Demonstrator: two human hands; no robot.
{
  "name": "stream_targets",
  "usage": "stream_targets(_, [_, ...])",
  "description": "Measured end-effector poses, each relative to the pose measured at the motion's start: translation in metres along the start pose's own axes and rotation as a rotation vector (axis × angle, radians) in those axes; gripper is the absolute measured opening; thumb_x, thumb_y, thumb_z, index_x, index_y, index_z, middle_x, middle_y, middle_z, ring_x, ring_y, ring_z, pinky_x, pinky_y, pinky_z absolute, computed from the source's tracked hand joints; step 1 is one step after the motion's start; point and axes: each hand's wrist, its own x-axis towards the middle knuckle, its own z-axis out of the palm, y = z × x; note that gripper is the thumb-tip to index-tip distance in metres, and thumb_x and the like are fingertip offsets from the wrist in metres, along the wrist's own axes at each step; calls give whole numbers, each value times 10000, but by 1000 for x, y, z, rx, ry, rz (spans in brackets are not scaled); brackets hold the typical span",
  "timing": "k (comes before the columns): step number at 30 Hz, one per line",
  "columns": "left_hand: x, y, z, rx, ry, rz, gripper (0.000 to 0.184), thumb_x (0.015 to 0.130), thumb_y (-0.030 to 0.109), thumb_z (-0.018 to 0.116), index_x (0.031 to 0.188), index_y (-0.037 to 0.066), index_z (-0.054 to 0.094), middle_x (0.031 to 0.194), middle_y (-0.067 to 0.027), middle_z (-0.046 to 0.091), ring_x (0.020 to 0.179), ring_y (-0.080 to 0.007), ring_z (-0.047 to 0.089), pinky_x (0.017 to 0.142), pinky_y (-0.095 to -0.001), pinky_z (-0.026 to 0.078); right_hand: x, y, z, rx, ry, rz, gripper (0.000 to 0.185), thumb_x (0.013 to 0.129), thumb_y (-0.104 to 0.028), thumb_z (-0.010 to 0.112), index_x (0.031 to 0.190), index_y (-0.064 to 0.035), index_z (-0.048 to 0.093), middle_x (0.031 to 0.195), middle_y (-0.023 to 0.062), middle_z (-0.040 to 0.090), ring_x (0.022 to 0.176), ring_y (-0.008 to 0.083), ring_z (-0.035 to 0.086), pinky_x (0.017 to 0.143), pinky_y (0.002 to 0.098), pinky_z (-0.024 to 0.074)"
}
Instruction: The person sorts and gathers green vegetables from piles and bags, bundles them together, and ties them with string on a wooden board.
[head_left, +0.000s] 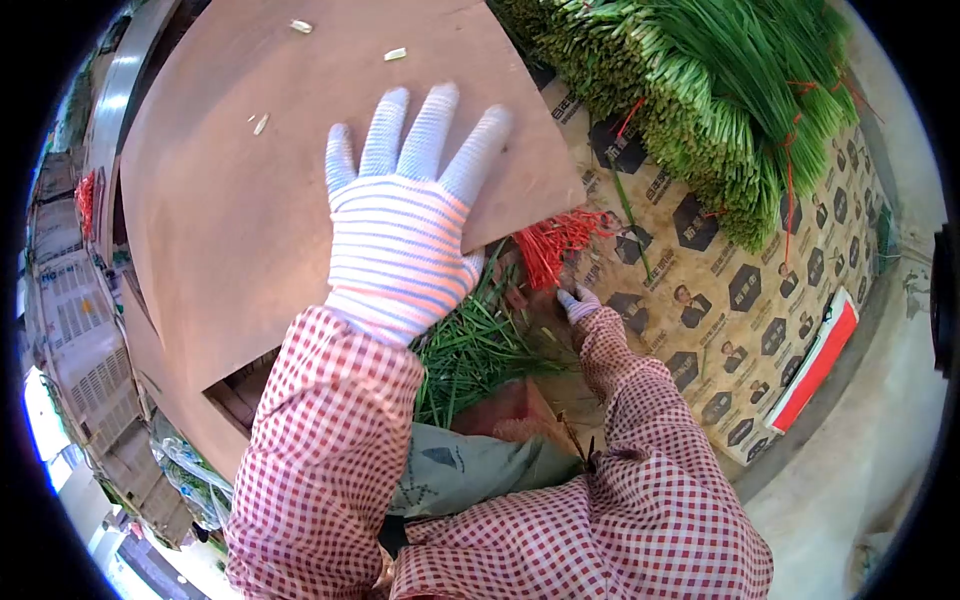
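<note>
My left hand [400, 230], in a white knit glove with blue and orange stripes, lies palm down with fingers spread on a brown board [230, 180]. Several small pale stem scraps [395, 54] lie on the board beyond its fingertips. My right hand [580, 303], also gloved, is low beside the board's right corner, just below a bunch of red ties [560, 240] hanging over the edge. Only a small part of that hand shows, and its grip cannot be made out. Cut green leaves [480, 345] lie below the board, between my arms.
Tied bundles of long green stalks [690, 110] are piled at upper right on printed sheeting [745, 290]. A red and white strip [815, 360] lies along the sheeting's right edge. More red ties [85, 205] hang at far left, near stacked crates [85, 330].
</note>
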Motion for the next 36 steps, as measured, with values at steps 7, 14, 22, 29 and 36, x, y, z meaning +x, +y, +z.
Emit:
stream_targets(7, [-9, 1, -7, 6, -13, -2, 923, 593, 261, 832, 1402, 227, 390, 1450, -118, 360, 1354, -343, 322, 1062, -623, 255, -92, 2, -49, -280, -344, 186, 439, 902, -328, 631, 1185, 5, 582, 1093, 154, 644, 997, 226, 616, 819, 368, 497])
stream_targets(14, [-12, -8, -27, -60, -178, 37, 898, 723, 405, 751, 1468, 177, 303, 1521, -121, 274, 1424, -319, 218, 1121, -612, 155, -177, 4, -99, -1172, -638, 147, 400, 887, -292, 635, 1192, -36, 592, 1076, 159, 653, 964, 266, 627, 834, 363, 491])
stream_targets(22, [-67, -72, -25, -539, 135, 86, 810, 730, 467, 725, 1378, 72, 441, 1477, -191, 347, 1397, -363, 269, 1154, -475, 198, -300, -286, -55, -1500, -474, -768, 406, 852, -257, 609, 1206, -61, 574, 1093, 184, 638, 1036, 315, 611, 887, 391, 486])
stream_targets(29, [-241, -182, -39, -827, 273, -458, 543, 830, 319, 683, 1264, 24, 545, 1204, -191, 601, 1140, -306, 571, 997, -374, 439, -296, -527, 113, -1604, -274, -1416, 220, 803, -153, 629, 1014, -132, 691, 922, 155, 669, 908, 327, 642, 806, 413, 513])
stream_targets(36, [-418, -208, -37, -1055, 565, -1035, 365, 820, 85, 675, 1170, 3, 610, 1113, -121, 657, 1071, -194, 595, 952, -340, 474, -147, -614, 252, -979, -174, -1030, 328, 883, -134, 587, 1209, -95, 588, 1180, 136, 622, 1045, 248, 612, 929, 354, 474])
